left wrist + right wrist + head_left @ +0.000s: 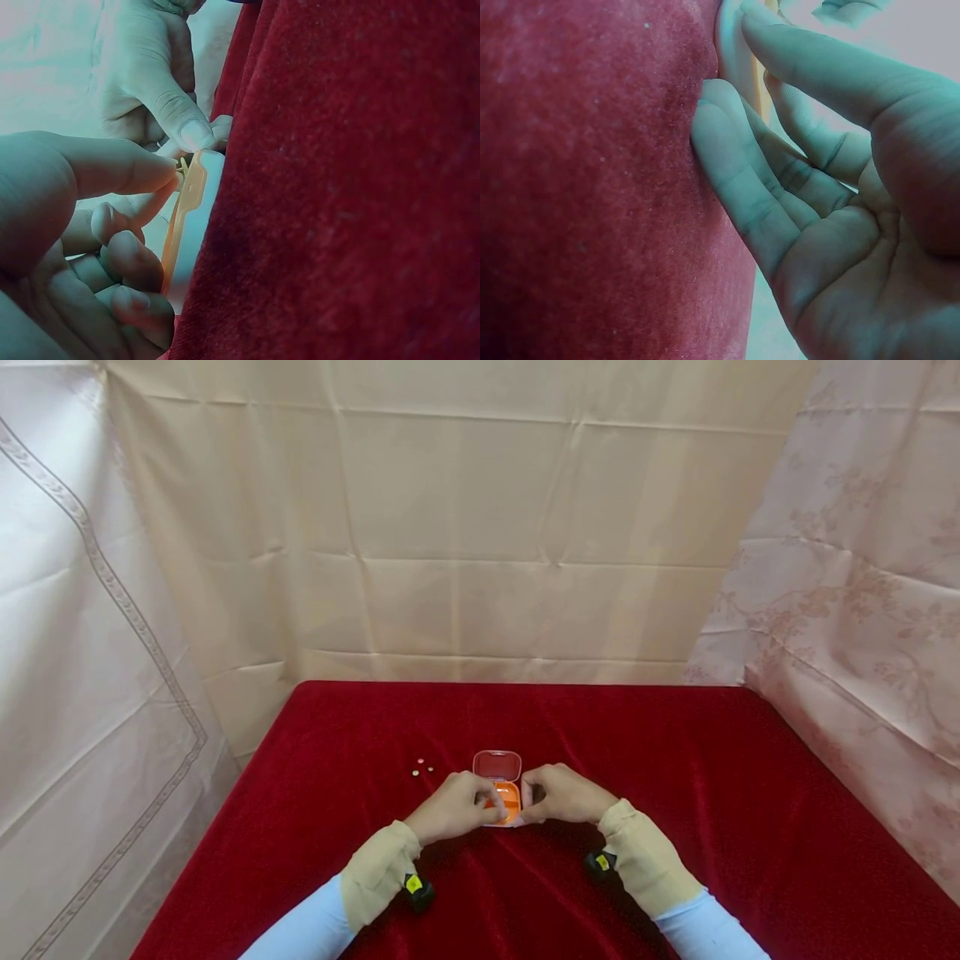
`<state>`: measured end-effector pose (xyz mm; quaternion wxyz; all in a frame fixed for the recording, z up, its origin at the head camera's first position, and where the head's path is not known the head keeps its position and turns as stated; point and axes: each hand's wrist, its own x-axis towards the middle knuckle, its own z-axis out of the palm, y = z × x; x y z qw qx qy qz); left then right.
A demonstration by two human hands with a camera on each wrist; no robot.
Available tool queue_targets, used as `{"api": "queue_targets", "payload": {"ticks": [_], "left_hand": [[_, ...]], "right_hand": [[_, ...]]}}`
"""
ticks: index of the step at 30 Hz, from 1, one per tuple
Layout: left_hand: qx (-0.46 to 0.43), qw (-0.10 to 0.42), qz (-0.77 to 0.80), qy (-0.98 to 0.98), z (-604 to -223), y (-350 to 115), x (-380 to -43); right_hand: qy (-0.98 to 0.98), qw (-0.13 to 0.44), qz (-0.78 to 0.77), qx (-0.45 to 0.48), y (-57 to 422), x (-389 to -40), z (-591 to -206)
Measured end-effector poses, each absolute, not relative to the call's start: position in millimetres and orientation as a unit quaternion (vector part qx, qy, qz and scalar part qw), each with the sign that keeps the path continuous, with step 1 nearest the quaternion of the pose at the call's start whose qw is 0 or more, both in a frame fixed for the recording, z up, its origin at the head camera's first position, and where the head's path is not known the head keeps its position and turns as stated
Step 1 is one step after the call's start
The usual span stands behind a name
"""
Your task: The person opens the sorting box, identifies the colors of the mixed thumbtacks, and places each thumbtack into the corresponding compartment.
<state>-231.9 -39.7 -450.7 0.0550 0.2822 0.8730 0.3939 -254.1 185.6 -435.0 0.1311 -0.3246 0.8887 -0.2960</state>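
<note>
A small orange pill box with a clear lid swung up stands on the red cloth. My left hand reaches over its left side, thumb and index fingertips close together at the box. In the left wrist view, a tiny yellowish piece shows beside those fingertips; whether they pinch it is hidden. At the box's right side, my right hand holds the edge, its thumb on the near corner. The right wrist view shows its thumb against the box's pale outer wall.
Left of the box, beyond my left hand, lie a pink pellet, a pale one and a small greenish one. Red velvet cloth covers the table. Beige curtains hang behind it.
</note>
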Motion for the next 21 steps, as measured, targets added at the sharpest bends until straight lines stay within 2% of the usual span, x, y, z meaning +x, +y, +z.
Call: {"api": "queue_targets", "payload": {"ticks": [7,15,21], "left_hand": [[0.277,0.063,0.399,0.872,-449,-40,-231],[0.282,0.050,0.394,0.873,-451,-40,-233],[0.267,0.108,0.445,0.848,-438,-68,-248]], "right_hand": [[0.889,0.130,-0.296,-0.324,186,-254,-436],[0.889,0.135,-0.300,-0.318,186,-255,-437],[0.891,0.140,-0.298,-0.313,184,-255,-435]]}}
